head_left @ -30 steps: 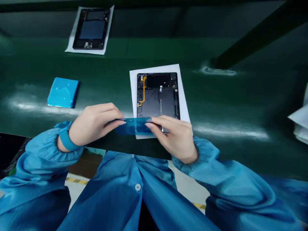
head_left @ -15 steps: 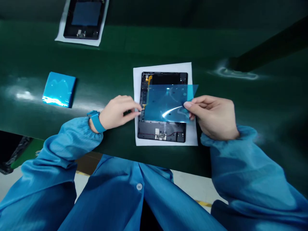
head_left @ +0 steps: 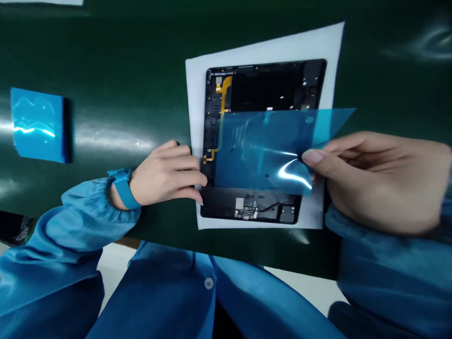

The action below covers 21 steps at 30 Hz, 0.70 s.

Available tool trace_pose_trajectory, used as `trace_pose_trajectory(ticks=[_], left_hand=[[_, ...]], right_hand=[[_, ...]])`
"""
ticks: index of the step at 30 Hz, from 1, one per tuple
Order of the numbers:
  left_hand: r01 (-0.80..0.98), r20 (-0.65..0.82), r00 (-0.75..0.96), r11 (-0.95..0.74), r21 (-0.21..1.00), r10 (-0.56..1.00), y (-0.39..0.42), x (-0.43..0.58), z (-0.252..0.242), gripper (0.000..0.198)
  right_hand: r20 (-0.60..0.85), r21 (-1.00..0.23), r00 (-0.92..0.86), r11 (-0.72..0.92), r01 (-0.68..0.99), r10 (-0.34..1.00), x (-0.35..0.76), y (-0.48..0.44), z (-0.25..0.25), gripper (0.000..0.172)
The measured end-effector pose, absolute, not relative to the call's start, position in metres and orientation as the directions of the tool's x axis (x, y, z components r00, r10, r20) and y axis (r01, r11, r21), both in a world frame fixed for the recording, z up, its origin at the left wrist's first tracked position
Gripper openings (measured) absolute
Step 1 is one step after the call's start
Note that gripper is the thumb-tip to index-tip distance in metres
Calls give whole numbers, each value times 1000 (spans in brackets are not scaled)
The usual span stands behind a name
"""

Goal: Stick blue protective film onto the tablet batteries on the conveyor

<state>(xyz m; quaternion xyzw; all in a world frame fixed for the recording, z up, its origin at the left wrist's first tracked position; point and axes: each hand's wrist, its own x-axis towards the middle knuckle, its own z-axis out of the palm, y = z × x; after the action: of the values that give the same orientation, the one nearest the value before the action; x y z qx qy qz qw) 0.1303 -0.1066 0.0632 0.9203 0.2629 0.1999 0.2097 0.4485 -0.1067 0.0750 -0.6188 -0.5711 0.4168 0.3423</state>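
An opened tablet (head_left: 226, 202) lies with its dark inside facing up: orange ribbon cables run along its left side, and a small circuit board sits at the bottom. Over its middle is a sheet of clear blue film (head_left: 254, 150), whose upper right corner sticks out past the tablet's edge. My right hand (head_left: 381, 174) pinches the film's right side between thumb and fingers. My left hand (head_left: 165, 174) rests against the tablet's lower left edge, fingers bent, thumb apart from them. How far the film touches the tablet, I cannot tell.
Under the tablet is a white sheet (head_left: 196, 84) on the dark green table (head_left: 134, 61). A stack of blue film (head_left: 38, 125) lies at the left. The corner of another white sheet (head_left: 42, 2) shows at the top left.
The view has come closer to the tablet. My left hand has slid down the tablet's left edge, from beside the ribbon connector to near the lower corner. My right hand still pinches the film.
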Motion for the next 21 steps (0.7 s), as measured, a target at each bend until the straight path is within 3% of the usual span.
trace_pose_trajectory(ticks=[13, 21], left_hand=[[390, 256, 773, -753, 530, 581, -107, 131, 63, 32], [401, 255, 768, -752, 523, 587, -107, 131, 62, 33]], right_hand=[[-240, -782, 82, -242, 574, 967, 447, -104, 86, 47], [-260, -768, 99, -267, 582, 961, 443, -104, 88, 48]])
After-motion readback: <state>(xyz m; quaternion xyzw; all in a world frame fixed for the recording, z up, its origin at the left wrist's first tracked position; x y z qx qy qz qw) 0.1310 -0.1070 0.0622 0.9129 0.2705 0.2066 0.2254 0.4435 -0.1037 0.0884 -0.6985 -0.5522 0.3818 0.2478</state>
